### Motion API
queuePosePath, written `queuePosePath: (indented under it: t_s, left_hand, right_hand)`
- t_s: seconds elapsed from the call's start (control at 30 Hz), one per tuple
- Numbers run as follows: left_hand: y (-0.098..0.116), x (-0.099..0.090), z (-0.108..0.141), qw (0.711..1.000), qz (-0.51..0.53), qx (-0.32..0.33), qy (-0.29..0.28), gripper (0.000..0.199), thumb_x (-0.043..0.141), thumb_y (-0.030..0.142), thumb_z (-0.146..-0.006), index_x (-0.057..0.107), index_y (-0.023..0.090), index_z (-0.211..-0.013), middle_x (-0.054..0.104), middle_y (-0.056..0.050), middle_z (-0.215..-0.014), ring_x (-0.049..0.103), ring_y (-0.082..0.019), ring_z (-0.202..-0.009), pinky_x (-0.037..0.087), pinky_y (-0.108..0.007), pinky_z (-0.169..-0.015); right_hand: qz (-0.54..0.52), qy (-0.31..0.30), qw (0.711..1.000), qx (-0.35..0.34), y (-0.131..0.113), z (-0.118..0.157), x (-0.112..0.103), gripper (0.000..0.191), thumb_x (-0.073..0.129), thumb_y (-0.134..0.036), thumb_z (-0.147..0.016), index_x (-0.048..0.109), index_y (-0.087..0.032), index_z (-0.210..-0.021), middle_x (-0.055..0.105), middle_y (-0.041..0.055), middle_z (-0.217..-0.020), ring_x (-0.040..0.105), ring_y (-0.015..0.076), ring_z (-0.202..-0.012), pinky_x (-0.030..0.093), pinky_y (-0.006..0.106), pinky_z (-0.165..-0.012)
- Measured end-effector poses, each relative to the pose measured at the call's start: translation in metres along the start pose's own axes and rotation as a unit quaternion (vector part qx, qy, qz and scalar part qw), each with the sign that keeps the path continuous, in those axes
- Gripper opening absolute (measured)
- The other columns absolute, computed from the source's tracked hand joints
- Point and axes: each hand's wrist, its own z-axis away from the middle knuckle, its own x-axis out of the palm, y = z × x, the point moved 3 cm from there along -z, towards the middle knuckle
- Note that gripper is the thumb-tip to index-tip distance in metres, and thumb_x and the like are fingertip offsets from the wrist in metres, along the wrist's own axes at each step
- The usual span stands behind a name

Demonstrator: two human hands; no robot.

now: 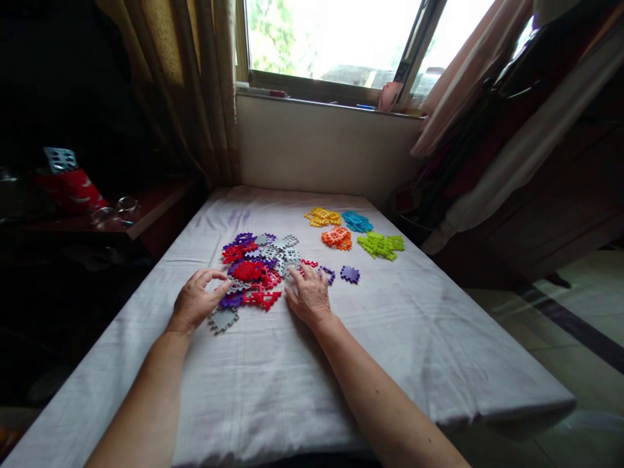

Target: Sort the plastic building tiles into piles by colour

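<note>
A mixed pile of red, purple and grey notched plastic pieces (pixel 251 270) lies on the cloth-covered table. At its left edge, my left hand (pixel 199 296) has thumb and fingertips pinched together at a grey piece (pixel 237 285). My right hand (pixel 308 292) rests palm down at the pile's right side, fingers spread over grey and red pieces. Just beyond its fingertips is a purple frame-shaped piece (pixel 329 275), and a solid purple piece (pixel 350 274) lies farther right. One grey piece (pixel 223 319) sits at the pile's near edge, below my left hand.
Behind on the right are yellow (pixel 322 217), blue (pixel 357 221), orange (pixel 337 238) and green (pixel 381 246) piles. A side desk (pixel 151 208) at left holds a red container (pixel 73 188) and glasses. Clothes hang at right; a window stands behind the table (pixel 414 364).
</note>
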Motion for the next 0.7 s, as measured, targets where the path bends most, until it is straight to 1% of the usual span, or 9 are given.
queuePosePath:
  t_s: [0.03,0.1,0.17,0.27,0.37,0.43,0.53,0.6,0.7]
  left_hand:
    - [0.000,-0.001,0.001,0.999,0.012,0.019,-0.035,0.035,0.058,0.057,-0.077,0.070,0.025,-0.081,0.072,-0.004,-0.097,0.066,-0.022,-0.096,0.051,-0.032,-0.091]
    - [0.000,-0.001,0.004,0.993,0.022,0.057,-0.101,0.040,0.058,0.063,-0.075,0.072,0.025,-0.079,0.071,-0.005,-0.095,0.066,-0.022,-0.091,0.052,-0.033,-0.088]
    - [0.000,0.000,0.008,0.989,0.000,0.084,-0.121,0.043,0.060,0.065,-0.073,0.074,0.026,-0.083,0.071,-0.006,-0.101,0.066,-0.024,-0.094,0.051,-0.037,-0.089]
    - [0.000,0.002,0.010,0.988,-0.050,0.097,-0.109,0.041,0.061,0.062,-0.072,0.075,0.027,-0.088,0.069,-0.008,-0.111,0.065,-0.027,-0.100,0.050,-0.042,-0.092]
    - [0.001,0.003,0.012,0.987,-0.077,0.100,-0.101,0.036,0.061,0.058,-0.073,0.075,0.028,-0.087,0.067,-0.008,-0.118,0.063,-0.029,-0.106,0.049,-0.045,-0.094]
    - [0.004,0.003,0.012,0.987,-0.073,0.103,-0.101,0.034,0.060,0.056,-0.075,0.075,0.028,-0.086,0.067,-0.008,-0.119,0.063,-0.029,-0.107,0.048,-0.045,-0.096]
    - [0.006,0.004,0.010,0.988,-0.033,0.106,-0.104,0.034,0.055,0.055,-0.080,0.075,0.027,-0.081,0.069,-0.008,-0.114,0.065,-0.026,-0.104,0.049,-0.041,-0.095]
    - [0.006,0.003,0.008,0.991,-0.007,0.096,-0.093,0.036,0.051,0.053,-0.083,0.074,0.025,-0.078,0.070,-0.008,-0.109,0.066,-0.024,-0.100,0.050,-0.038,-0.094]
    - [0.003,0.002,0.007,0.993,-0.001,0.085,-0.079,0.036,0.052,0.053,-0.083,0.073,0.024,-0.081,0.071,-0.008,-0.109,0.066,-0.024,-0.100,0.049,-0.038,-0.095]
  right_hand:
    - [-0.002,0.001,1.000,0.008,0.004,0.001,-0.001,0.047,0.051,-0.040,-0.091,0.054,-0.025,-0.136,0.045,0.0132,-0.149,0.038,0.0284,-0.136,0.020,0.051,-0.113]
    - [-0.008,0.009,0.999,0.031,0.015,0.004,-0.002,0.048,0.050,-0.040,-0.092,0.053,-0.025,-0.138,0.046,0.0132,-0.149,0.040,0.0281,-0.135,0.023,0.050,-0.112]
    - [-0.013,0.019,0.998,0.058,0.028,0.007,-0.004,0.048,0.047,-0.039,-0.094,0.051,-0.024,-0.139,0.049,0.0135,-0.147,0.044,0.0277,-0.131,0.024,0.050,-0.112]
    - [0.000,0.022,0.994,0.106,0.048,0.008,-0.007,0.048,0.044,-0.040,-0.095,0.052,-0.021,-0.139,0.056,0.0150,-0.139,0.047,0.0304,-0.128,0.024,0.055,-0.110]
    - [0.027,0.025,0.989,0.143,0.065,0.008,-0.009,0.048,0.044,-0.042,-0.095,0.055,-0.020,-0.136,0.060,0.0164,-0.134,0.041,0.0355,-0.133,0.020,0.061,-0.110]
    - [0.041,0.028,0.985,0.167,0.073,0.007,-0.009,0.048,0.044,-0.044,-0.095,0.058,-0.019,-0.134,0.060,0.0171,-0.133,0.037,0.0375,-0.135,0.018,0.064,-0.109]
    - [0.052,0.039,0.977,0.202,0.080,0.007,-0.011,0.048,0.045,-0.044,-0.094,0.060,-0.018,-0.131,0.056,0.0184,-0.138,0.035,0.0387,-0.136,0.018,0.065,-0.108]
    - [0.049,0.063,0.978,0.191,0.078,0.007,-0.013,0.046,0.047,-0.041,-0.094,0.061,-0.018,-0.130,0.053,0.0178,-0.141,0.034,0.0371,-0.137,0.018,0.063,-0.109]
    - [0.023,0.096,0.988,0.119,0.064,0.006,-0.014,0.041,0.048,-0.037,-0.093,0.063,-0.022,-0.128,0.054,0.0137,-0.142,0.035,0.0326,-0.138,0.019,0.057,-0.112]
